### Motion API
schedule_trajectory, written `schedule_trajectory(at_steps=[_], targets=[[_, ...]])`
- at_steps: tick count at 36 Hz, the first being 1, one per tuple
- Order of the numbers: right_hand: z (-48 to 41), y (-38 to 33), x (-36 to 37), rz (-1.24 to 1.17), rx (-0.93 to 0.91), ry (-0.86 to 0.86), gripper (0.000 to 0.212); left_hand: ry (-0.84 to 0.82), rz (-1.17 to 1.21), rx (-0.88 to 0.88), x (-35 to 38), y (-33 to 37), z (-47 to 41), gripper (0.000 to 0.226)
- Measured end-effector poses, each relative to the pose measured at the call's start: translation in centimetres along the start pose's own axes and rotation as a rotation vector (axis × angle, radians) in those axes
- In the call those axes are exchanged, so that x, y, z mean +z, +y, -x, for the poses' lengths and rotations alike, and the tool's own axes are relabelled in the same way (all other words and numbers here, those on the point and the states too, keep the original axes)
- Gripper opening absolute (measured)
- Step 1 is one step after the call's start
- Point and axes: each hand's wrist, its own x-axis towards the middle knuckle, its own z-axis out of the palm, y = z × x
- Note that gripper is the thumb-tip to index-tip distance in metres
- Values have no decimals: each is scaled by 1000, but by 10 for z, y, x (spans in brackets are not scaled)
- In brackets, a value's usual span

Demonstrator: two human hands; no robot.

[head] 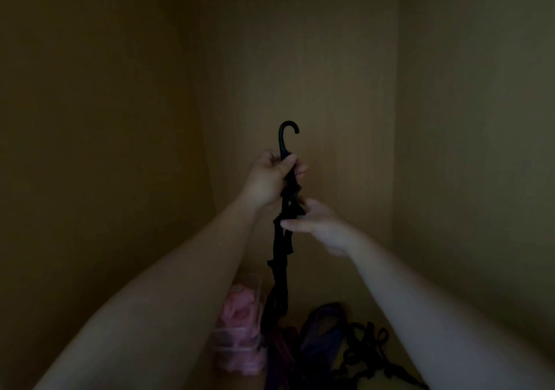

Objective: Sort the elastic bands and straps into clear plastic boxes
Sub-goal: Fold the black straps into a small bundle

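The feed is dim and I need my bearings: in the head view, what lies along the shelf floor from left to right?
clear box of pink bands → dark purple bundle → black strap tangle. I left out the hanging black straps because they overlap the box and the bundle.

we note | hook [281, 140]: smooth black plastic | straps [277, 272]: matt cloth | box [234, 341]: clear glossy plastic | cupboard walls [330, 89]: matt wood-grain
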Motion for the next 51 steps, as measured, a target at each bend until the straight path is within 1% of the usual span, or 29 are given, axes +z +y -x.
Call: schedule_trajectory(at_steps=[2, 4, 5, 7, 9, 12, 14, 17, 19, 21, 23, 26, 28, 30, 33, 36, 38, 40, 41, 43, 44, 45, 46, 48, 51], targets=[[-4, 4, 9, -67, -7, 11, 46, 2, 112, -11, 3, 2, 3, 6], [-6, 12, 14, -188, 10, 43, 48, 23, 186, 16, 4, 7, 5, 5], [-6, 14, 15, -231, 15, 59, 46, 36, 199, 35, 4, 9, 6, 7], [-3, 19, 14, -234, 32, 81, 34, 51, 180, 66, -2, 13, 6, 13], [4, 20, 9, -160, 66, 117, 34, 57, 71, 98, -11, 14, 7, 19], [14, 20, -6, 39, 69, 168, 36, 75, -346, 123, -30, 10, 10, 13], [19, 17, -16, 106, 47, 163, 31, 49, -544, 98, -40, 1, 12, 11], [22, 13, -28, 239, -3, 144, 21, 29, -619, 13, -47, -14, 16, 10], [23, 10, -32, 353, -37, 82, 21, 45, -649, -14, -49, -22, 19, 9], [25, 6, -35, 438, -56, 32, 24, 24, -673, -44, -50, -28, 23, 12], [26, 2, -41, 504, -76, 15, 25, -49, -728, -74, -50, -31, 28, 21], [29, -8, -50, 577, -93, -13, 30, -209, -820, -122, -46, -27, 39, 32], [28, -14, -54, 605, -92, -23, 30, -275, -819, -150, -44, -25, 43, 38], [26, -19, -57, 632, -102, -11, 29, -273, -797, -170, -42, -23, 47, 40], [23, -24, -61, 615, -140, 61, 25, -256, -707, -179, -44, -24, 50, 30], [21, -24, -59, 529, -160, 129, 22, -220, -573, -163, -46, -23, 53, 22], [18, -19, -53, 468, -168, 163, 25, -183, -434, -133, -45, -23, 56, 19], [15, -13, -46, 388, -172, 192, 28, -153, -301, -102, -40, -24, 59, 22], [14, -10, -42, 355, -165, 206, 25, -115, -242, -91, -38, -25, 59, 25], [14, -3, -33, 280, -134, 203, 12, -4, -130, -84, -35, -28, 57, 30], [14, 0, -29, 240, -105, 182, 12, 41, -94, -79, -34, -29, 57, 29], [14, 3, -24, 211, -76, 157, 17, 71, -87, -70, -33, -29, 57, 24], [13, 6, -19, 199, -57, 130, 21, 97, -103, -60, -31, -31, 56, 21], [12, 12, -12, 173, -28, 97, 28, 160, -167, -35, -31, -33, 54, 20], [11, 16, -9, 161, 15, 82, 28, 285, -239, 8, -33, -29, 48, 23]])
